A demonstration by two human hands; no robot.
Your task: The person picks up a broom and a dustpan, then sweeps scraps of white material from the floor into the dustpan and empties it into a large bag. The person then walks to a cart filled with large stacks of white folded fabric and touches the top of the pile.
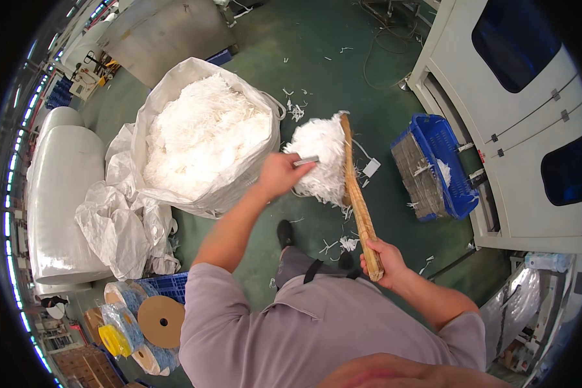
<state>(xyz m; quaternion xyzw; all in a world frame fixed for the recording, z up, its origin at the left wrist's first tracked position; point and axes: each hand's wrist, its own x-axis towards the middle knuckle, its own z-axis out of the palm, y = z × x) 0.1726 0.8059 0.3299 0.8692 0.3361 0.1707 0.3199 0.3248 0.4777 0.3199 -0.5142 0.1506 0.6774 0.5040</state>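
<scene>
A pile of white shredded strips (320,152) is held up in front of me, to the right of a big bag. My left hand (281,176) is closed around a short grey metal bar (307,160) at the pile's left side; whatever the bar joins is hidden. My right hand (384,262) grips the near end of a long tan, wood-like piece (361,204). Its far part runs along the right side of the pile. The large white woven bag (265,139) stands open at left, heaped with similar white strips (203,132).
A blue crate (462,200) with grey flat pieces stands at right beside a white machine (530,174). Crumpled white sacking (119,229) and large wrapped rolls (71,200) lie at left. Reels (161,321) sit at lower left. Loose scraps (296,111) dot the green floor.
</scene>
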